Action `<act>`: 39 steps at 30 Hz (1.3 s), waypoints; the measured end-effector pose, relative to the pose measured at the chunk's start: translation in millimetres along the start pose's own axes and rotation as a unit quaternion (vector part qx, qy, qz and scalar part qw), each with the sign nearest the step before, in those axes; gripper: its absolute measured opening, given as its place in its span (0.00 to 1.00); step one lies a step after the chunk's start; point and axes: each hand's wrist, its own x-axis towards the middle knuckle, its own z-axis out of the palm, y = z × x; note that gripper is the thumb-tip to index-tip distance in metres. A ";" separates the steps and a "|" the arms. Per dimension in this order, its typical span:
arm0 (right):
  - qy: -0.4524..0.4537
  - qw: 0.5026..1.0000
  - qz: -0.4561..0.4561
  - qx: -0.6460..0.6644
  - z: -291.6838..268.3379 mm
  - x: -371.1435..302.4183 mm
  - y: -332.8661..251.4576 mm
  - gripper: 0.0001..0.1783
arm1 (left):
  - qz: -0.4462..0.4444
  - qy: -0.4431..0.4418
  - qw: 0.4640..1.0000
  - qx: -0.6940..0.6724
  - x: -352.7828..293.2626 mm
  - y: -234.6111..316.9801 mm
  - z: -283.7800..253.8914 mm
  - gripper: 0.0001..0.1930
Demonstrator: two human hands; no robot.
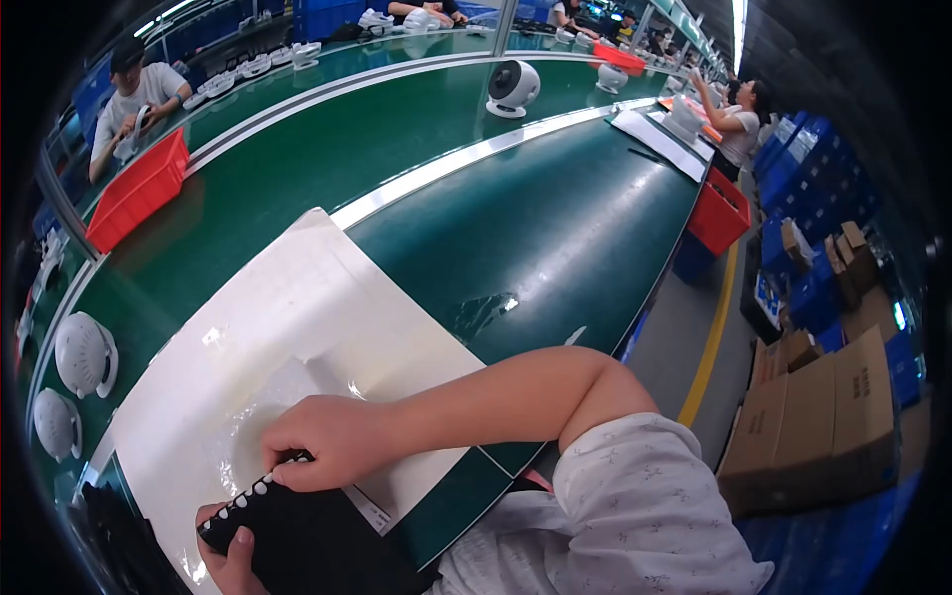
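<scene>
Head view: left hand (226, 557) is gripping the black block (322, 540) at its far-left end, thumb on top. Right hand (332, 444) is curling over its row of white caps (240, 502); whether it is pinching one, I cannot tell. The block is overlapping the white board's (297, 273) near part.

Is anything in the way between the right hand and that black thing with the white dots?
No, nothing visible. The right hand is at the upper edge of the black piece, beside the white dots; the left hand holds its lower-left end. The clear plastic film lies beyond the right hand, not between.
</scene>
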 end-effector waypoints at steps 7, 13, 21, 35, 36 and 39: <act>-0.006 1.000 0.000 -0.002 0.9 1.3 -0.3 0.09 | 0.003 0.002 1.000 -0.013 -0.9 0.2 0.3 0.20; -0.010 1.000 0.002 0.005 5.3 2.1 -3.8 0.08 | 0.004 -0.002 1.000 -0.009 -4.4 1.6 -5.1 0.20; -0.003 1.000 -0.006 -0.002 3.7 -0.8 -3.5 0.08 | 0.007 -0.003 1.000 -0.011 -5.5 2.4 0.1 0.20; -0.021 0.998 0.005 -0.061 3.7 1.7 -0.4 0.09 | -0.073 0.014 0.988 -0.136 -12.8 9.1 5.8 0.19; -0.040 0.997 0.016 -0.068 0.8 -1.8 2.5 0.09 | -0.097 0.007 0.984 -0.147 -12.0 11.5 10.1 0.18; -0.022 0.994 0.062 -0.082 -1.5 -6.7 2.3 0.10 | -0.146 -0.063 0.976 -0.151 -5.2 10.6 12.3 0.15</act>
